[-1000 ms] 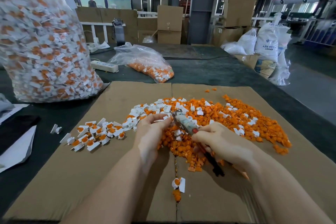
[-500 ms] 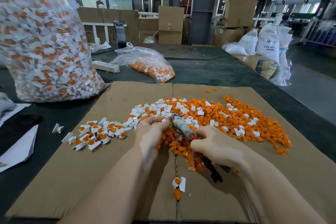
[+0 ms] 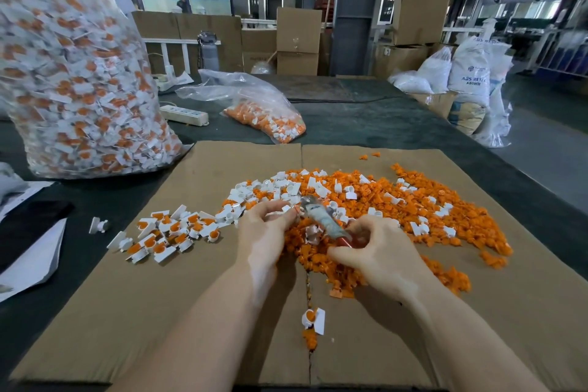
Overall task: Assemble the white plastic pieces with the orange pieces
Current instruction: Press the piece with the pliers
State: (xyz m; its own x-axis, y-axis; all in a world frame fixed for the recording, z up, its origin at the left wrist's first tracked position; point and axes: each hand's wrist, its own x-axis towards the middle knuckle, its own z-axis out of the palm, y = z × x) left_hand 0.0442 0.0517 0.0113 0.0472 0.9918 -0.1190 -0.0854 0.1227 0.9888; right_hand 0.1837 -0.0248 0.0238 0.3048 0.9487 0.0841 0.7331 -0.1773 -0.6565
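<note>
Because the small white plastic clip pieces [image 3: 288, 189] and small orange plastic insert pieces [image 3: 423, 200] are light, rigid and smooth, they will likely slip or scatter easily; pinch each by its flat tab. Both lie heaped on the brown cardboard sheet [image 3: 197, 280] on the table, at 12 o'clock from the hands. The left hand [image 3: 265, 232], fingers curled, pinches a small white piece [image 3: 286, 209] at its fingertips. The right hand [image 3: 377, 256] has its grip clenched around the red-handled metal pliers [image 3: 321, 218], nose pointing to 10 o'clock.
</note>
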